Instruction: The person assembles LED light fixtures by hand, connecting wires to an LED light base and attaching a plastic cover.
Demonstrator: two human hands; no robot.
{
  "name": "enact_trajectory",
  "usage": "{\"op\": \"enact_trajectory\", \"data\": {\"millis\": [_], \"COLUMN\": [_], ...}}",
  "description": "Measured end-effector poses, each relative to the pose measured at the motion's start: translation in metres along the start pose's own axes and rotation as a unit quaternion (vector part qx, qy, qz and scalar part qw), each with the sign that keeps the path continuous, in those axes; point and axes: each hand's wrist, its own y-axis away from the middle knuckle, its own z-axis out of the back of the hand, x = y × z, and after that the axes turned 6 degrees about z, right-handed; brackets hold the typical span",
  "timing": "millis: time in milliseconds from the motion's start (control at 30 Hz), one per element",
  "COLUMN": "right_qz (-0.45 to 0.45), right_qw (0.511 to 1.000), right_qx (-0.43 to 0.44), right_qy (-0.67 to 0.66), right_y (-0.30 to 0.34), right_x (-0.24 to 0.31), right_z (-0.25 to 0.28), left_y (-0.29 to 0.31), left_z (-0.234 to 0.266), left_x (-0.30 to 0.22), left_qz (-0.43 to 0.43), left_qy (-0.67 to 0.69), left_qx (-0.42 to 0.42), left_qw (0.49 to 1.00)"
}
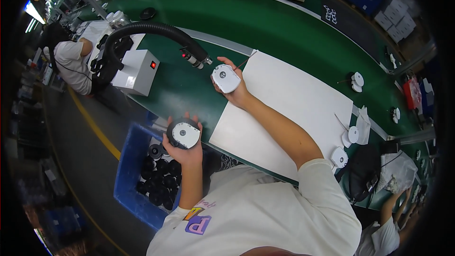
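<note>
My left hand [185, 154] cradles a black round housing with a white disc-shaped plate [186, 135] in it, its fingers curled round the far rim. The white face points up. Farther ahead and to the right, my right hand [240, 93] grips a white disc-shaped housing [226, 79] with a round centre. A thin dark wire [243, 62] sticks out beside that hand. Just left of this housing is the metal tip of a tool head [201, 62] on a black flexible hose [147, 27], apart from it. A red light glows on the tool head.
Below my left hand stands a blue bin [124, 173] with several black round parts. A white box with a red switch [136, 73] sits left on the green bench. White sheet [284, 109] covers the bench at right, with white wired units [339, 157] near its edge. Another person [71, 61] sits far left.
</note>
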Motion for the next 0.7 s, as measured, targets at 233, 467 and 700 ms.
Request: {"op": "enact_trajectory", "data": {"millis": [233, 467, 700], "right_qz": [-0.004, -0.043, -0.025], "right_qw": [1.0, 0.998, 0.992], "right_qx": [-0.02, -0.033, -0.087], "right_qy": [-0.005, -0.025, 0.085], "right_y": [-0.017, -0.026, -0.018], "right_x": [-0.01, -0.02, -0.005], "right_z": [-0.003, 0.0, 0.011], "left_y": [-0.009, -0.025, -0.1], "left_z": [-0.002, -0.026, -0.047], "left_x": [-0.005, 0.005, 0.016], "left_qz": [0.068, 0.143, 0.078], "left_qy": [0.014, 0.031, -0.078], "left_qx": [0.032, 0.063, 0.019], "left_qw": [0.997, 0.987, 0.994]}}
